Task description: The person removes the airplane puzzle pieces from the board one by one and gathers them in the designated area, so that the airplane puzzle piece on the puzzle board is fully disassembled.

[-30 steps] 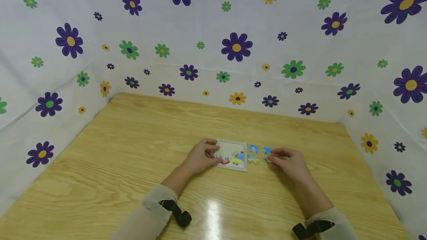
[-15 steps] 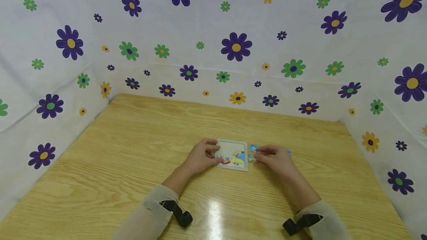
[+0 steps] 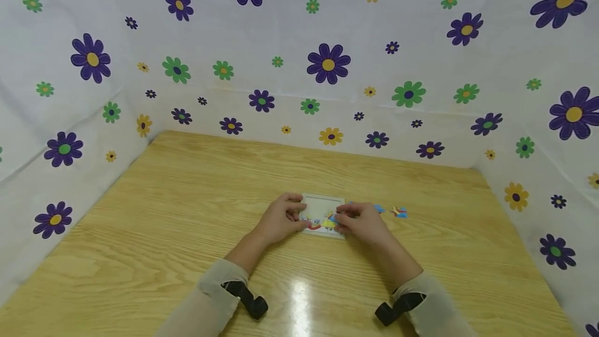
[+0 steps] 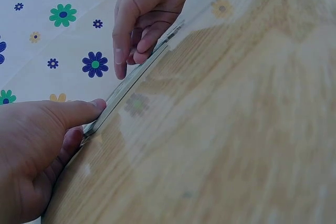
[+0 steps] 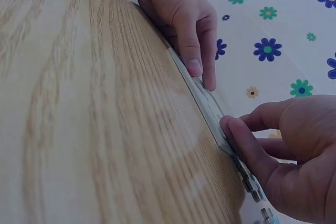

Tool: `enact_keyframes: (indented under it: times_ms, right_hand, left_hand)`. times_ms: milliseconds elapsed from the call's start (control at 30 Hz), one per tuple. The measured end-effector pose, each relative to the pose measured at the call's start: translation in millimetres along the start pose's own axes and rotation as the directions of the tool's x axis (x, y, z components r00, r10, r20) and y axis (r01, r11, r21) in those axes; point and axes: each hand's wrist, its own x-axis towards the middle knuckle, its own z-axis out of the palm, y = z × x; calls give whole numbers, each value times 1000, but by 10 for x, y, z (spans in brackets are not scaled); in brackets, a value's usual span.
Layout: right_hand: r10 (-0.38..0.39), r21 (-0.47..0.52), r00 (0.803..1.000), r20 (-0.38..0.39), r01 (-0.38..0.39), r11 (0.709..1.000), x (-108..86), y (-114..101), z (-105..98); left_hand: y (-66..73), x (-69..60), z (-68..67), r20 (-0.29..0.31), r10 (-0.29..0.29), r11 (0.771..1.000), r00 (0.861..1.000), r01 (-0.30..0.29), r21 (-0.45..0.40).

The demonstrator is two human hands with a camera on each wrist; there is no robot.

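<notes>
A pale square puzzle frame (image 3: 323, 196) lies flat on the table, with colourful pieces (image 3: 314, 226) along its near part and a bare upper area. My left hand (image 3: 279, 219) grips its left side between thumb and fingers; the left wrist view shows the thumb on the rim (image 4: 116, 95). At the right side, my right hand (image 3: 366, 224) has thumb and forefinger together over the lower right corner, pinching a puzzle piece mostly hidden by the fingers. The right wrist view shows these fingertips low against the frame (image 5: 202, 100).
Loose puzzle pieces (image 3: 399, 212) lie right of the frame, some partly covered by my right hand. The wooden table (image 3: 187, 181) meets a white cloth with flowers (image 3: 328, 65) at the back and both sides. Black wrist devices sit at both cuffs.
My right hand has moved left from the loose pieces to the frame's right part, uncovering pieces farther right. My left hand has stayed on the frame. The head view has shifted slightly.
</notes>
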Motion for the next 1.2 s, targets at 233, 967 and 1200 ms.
enact_keyframes:
  times_ms: [233, 967, 1200]
  right_hand:
    - [3, -4, 1000, -31, -3, 1000, 5, -9, 50]
    - [-14, 24, 1000, -22, 14, 1000, -44, -46, 24]
    - [43, 136, 998, 40, -48, 990, -55, -61, 0]
  left_hand:
    - [20, -6, -22, -4, 1, 1000, 1000, -1, 5]
    - [8, 8, 4, -14, -4, 1000, 1000, 4, -4]
    - [-2, 1, -13, -5, -18, 1000, 1000, 18, -4]
